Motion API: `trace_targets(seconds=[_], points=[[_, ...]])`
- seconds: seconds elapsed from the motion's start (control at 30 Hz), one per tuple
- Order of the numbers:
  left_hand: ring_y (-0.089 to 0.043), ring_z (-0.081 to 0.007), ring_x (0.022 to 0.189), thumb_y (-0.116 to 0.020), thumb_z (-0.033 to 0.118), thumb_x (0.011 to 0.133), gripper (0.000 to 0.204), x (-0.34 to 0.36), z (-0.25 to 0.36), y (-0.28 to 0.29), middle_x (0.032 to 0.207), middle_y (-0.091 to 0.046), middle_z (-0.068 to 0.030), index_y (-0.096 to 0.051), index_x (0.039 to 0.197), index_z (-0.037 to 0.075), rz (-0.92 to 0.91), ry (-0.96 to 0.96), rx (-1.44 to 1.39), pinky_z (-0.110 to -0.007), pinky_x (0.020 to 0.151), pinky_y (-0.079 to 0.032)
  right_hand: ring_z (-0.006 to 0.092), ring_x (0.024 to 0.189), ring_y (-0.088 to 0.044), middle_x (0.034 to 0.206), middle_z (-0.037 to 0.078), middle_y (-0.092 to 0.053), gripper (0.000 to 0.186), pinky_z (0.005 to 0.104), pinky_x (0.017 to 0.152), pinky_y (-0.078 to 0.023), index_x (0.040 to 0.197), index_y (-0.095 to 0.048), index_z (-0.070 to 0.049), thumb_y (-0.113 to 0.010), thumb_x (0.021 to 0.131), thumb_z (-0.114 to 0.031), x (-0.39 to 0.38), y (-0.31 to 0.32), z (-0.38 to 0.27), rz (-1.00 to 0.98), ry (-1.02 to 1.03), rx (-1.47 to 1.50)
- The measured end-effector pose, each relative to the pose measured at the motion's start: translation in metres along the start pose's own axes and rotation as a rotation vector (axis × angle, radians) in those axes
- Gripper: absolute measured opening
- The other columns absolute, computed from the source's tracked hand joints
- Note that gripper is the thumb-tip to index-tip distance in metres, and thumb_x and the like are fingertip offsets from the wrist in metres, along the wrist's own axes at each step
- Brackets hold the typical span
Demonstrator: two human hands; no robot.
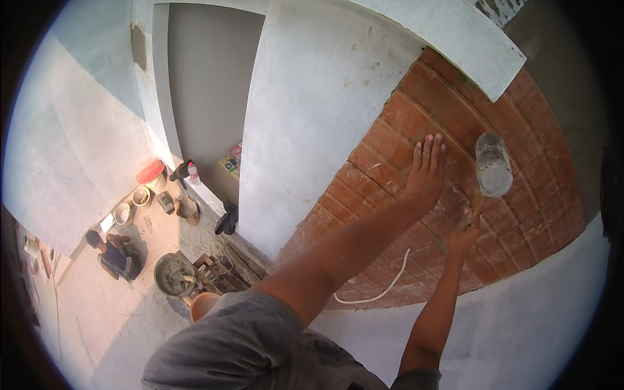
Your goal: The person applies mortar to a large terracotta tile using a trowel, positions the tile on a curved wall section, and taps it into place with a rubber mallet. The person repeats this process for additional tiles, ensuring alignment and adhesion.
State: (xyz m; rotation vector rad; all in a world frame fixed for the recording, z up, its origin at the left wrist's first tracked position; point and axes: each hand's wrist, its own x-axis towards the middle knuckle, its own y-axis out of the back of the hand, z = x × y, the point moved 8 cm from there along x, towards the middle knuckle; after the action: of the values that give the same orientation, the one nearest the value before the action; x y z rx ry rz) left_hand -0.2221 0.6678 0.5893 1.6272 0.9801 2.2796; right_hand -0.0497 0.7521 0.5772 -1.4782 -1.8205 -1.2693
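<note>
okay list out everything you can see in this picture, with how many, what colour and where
brick wall: one, red-orange, upper right, bare patch between plastered areas
plastered walls: grey-white, centre and left
hammer: one, grey head dusted with mortar, wooden handle, against the bricks
cord: one, white, hanging across the lower bricks
mortar pan: one, grey, on the floor far below
bucket: one, red, floor at left
orange tub: one, below the pan
another person: one, crouched on the floor, lower left
left hand: flat on the bricks, fingers spread
right hand: gripping the hammer's handle
</note>
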Motion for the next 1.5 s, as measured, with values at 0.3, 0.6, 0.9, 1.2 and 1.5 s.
trace_targets(seconds=[0.3, 0.6, 0.9, 1.2, 1.5], points=[[0.005, -0.0421, 0.153, -0.078, 0.058, 0.077, 0.124, 0.014, 0.005, 0.029, 0.163, 0.006, -0.0289, -0.009, 0.155, -0.009, -0.377, 0.079, -0.045, -0.054, 0.123, -0.003, 0.014, 0.07, -0.05, 0.071, 0.006, -0.054, 0.046, 0.0313, 0.065, -0.043, 0.096, -0.063, 0.002, -0.057, 0.102, -0.042, -0.013, 0.042, -0.017, 0.106, -0.354, 0.071], [0.001, -0.0536, 0.149, -0.081, 0.044, 0.078, 0.108, 0.091, 0.108, 0.064, 0.165, 0.0, -0.025, -0.015, 0.161, 0.022, -0.083, -0.327, 0.05, -0.068, 0.118, -0.004, 0.0092, 0.066, -0.045, 0.068, -0.002, -0.05, 0.043, 0.0294, 0.06, -0.039, 0.085, -0.061, -0.001, -0.057, 0.102, -0.04, -0.018, 0.09, 0.067, 0.496, -0.348, 0.424], [0.007, -0.0612, 0.145, -0.091, 0.047, 0.063, 0.132, 0.098, 0.118, 0.053, 0.163, 0.01, -0.0299, -0.006, 0.162, 0.023, -0.116, -0.334, 0.098, -0.068, 0.117, -0.008, 0.0112, 0.066, -0.045, 0.066, 0.0, -0.049, 0.048, 0.0311, 0.059, -0.039, 0.083, -0.059, 0.0, -0.057, 0.102, -0.045, 0.003, 0.127, 0.045, 0.505, -0.131, 0.326], [0.003, -0.0584, 0.147, -0.092, 0.047, 0.061, 0.133, 0.097, 0.114, 0.051, 0.164, 0.006, -0.0264, -0.008, 0.162, 0.023, -0.042, -0.335, 0.085, -0.066, 0.118, -0.013, 0.0121, 0.065, -0.046, 0.066, 0.002, -0.05, 0.048, 0.0312, 0.059, -0.04, 0.089, -0.062, 0.0, -0.06, 0.1, -0.046, 0.057, 0.131, -0.019, 0.386, -0.042, 0.225], [-0.023, -0.0507, 0.145, -0.086, 0.048, 0.07, 0.109, 0.099, 0.108, 0.092, 0.163, -0.013, -0.0249, -0.028, 0.156, 0.014, -0.236, -0.321, 0.13, -0.059, 0.115, -0.029, 0.0079, 0.061, -0.039, 0.066, -0.005, -0.043, 0.044, 0.0277, 0.056, -0.034, 0.076, -0.053, -0.005, -0.062, 0.1, -0.04, 0.022, 0.124, -0.009, 0.21, -0.269, 0.396]])
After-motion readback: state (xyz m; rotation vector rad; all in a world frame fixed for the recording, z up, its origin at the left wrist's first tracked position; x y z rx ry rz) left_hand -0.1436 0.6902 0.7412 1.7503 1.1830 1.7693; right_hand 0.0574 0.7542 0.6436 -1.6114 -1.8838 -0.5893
